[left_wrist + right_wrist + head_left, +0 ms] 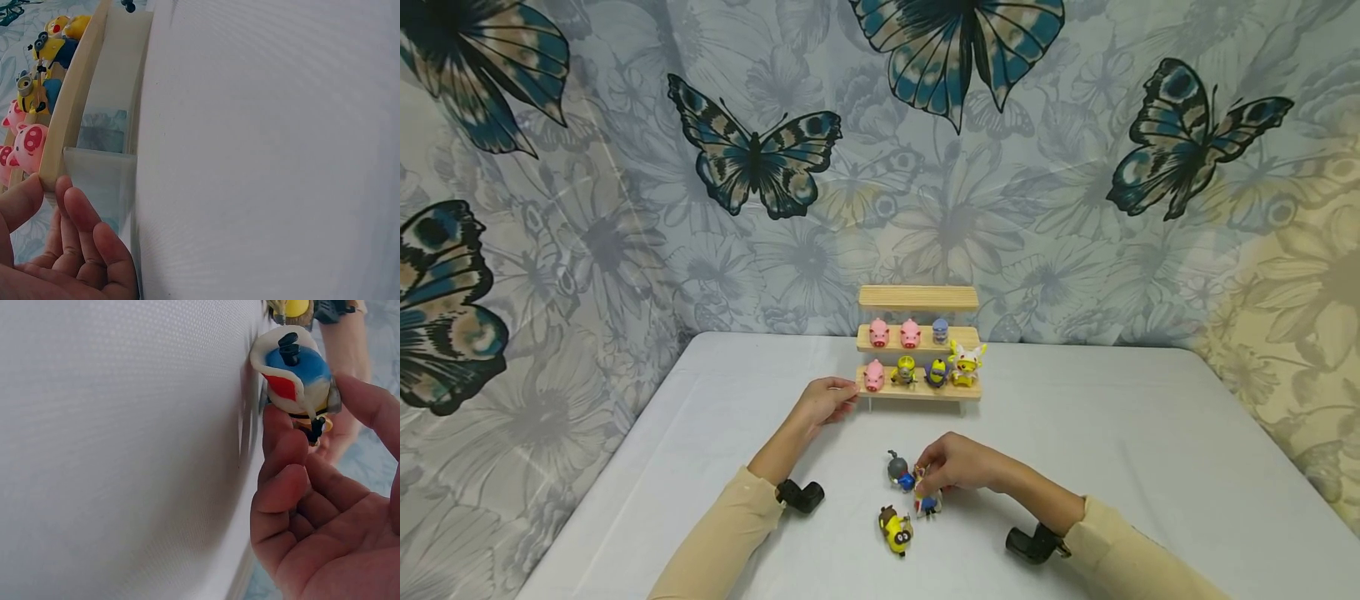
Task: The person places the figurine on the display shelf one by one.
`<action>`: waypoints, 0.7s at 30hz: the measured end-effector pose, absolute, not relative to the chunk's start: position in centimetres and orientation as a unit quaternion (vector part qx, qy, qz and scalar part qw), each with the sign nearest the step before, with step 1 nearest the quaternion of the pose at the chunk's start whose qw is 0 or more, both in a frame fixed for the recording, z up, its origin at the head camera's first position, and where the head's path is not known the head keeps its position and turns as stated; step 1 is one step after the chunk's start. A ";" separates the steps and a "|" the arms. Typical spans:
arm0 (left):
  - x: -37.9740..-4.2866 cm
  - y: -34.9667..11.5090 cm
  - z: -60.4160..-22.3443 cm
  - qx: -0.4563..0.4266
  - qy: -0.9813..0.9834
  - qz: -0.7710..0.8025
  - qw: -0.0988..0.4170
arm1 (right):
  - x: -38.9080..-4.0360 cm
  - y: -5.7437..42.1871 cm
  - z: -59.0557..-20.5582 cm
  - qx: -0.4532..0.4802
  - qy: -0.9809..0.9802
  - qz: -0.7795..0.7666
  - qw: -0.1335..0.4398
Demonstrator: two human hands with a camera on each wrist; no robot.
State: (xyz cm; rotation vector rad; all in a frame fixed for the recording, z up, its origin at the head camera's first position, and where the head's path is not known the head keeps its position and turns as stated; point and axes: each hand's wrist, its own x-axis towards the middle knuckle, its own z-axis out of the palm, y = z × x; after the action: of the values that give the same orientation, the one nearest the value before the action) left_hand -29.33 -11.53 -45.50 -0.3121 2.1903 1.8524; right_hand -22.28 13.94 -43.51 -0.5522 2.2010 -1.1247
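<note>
My left hand (827,402) pinches the left end of the lowest wooden board of a three-tier display stand (917,297). In the left wrist view the thumb and fingertips meet at the end of that board (75,94). Between the thumb and fingers of my right hand (961,462) is a toy figurine (297,369) with a blue body, black feet and a red cape edged in white. It is held low over the white table, feet toward the right wrist camera. Beside it lie a figurine with a grey round head (897,467) and a yellow figurine with brown hair (895,531).
The stand's lowest board bears a pink pig (874,376), two yellow minion figurines (905,370) and a yellow figure with a white horned hood (966,364). Two pink pigs (910,333) and a small blue-grey figure (940,332) stand on the middle board. A butterfly-print cloth (955,225) hangs behind.
</note>
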 end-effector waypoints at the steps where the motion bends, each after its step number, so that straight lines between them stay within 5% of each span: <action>1: -29.4 -11.5 -45.5 -0.109 0.752 0.637 0.128 | -22.2 13.9 -43.5 -0.208 0.829 -0.424 0.301; 21: -29.1 -11.6 -45.4 -0.105 0.752 0.639 0.126 | -22.4 14.2 -42.1 -0.238 0.851 -0.386 0.265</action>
State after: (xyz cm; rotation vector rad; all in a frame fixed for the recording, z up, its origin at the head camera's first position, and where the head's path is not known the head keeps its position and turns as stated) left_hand -29.12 -11.64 -45.37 -0.3060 2.1895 1.8597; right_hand -22.42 14.15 -42.12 -0.6438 2.2986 -1.0423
